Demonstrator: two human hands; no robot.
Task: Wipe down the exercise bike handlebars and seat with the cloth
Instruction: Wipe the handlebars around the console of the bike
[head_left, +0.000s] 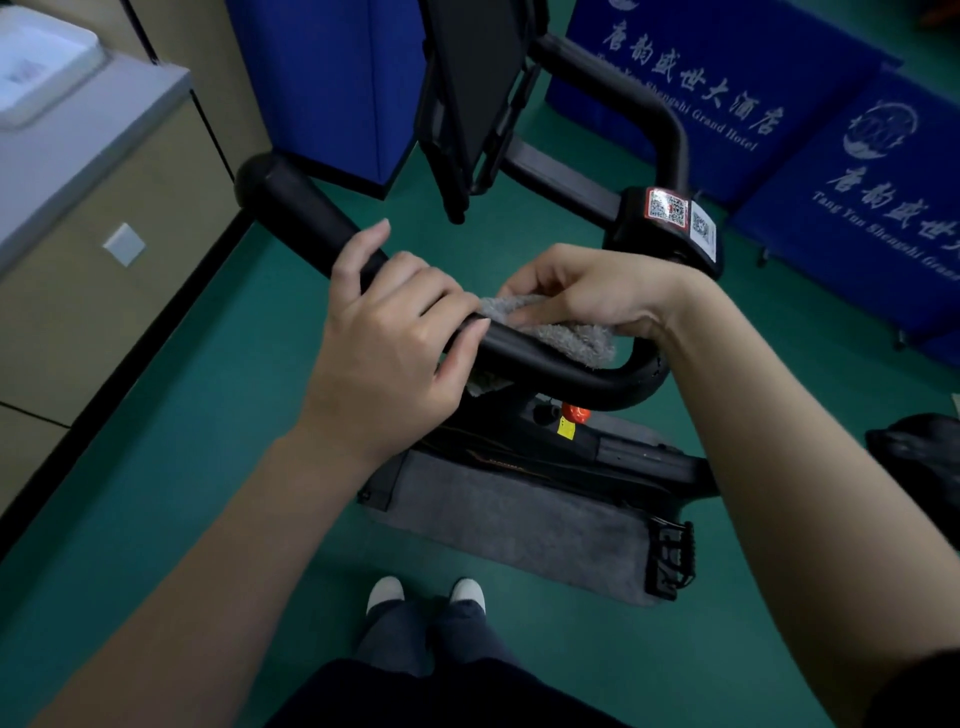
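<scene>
The exercise bike's black handlebar (301, 218) runs from a rounded end at the upper left down to a bend at the centre right. My left hand (389, 332) grips the bar near its middle, fingers curled over the top. Just to its right, a grey fluffy cloth (566, 338) is wrapped around the bar. My right hand (587, 296) holds that cloth against the bar, fingers bent over it. The far handlebar arm (623, 88) curves round at the top right. The seat is not in view.
A dark console screen (472, 93) stands above the bars. Below are the bike frame with a red knob (575, 414), a grey mat (514, 519) and a pedal (670, 561). Blue hotel banners (831, 156) stand on the right, a beige cabinet (104, 218) on the left. Green floor surrounds my feet (426, 592).
</scene>
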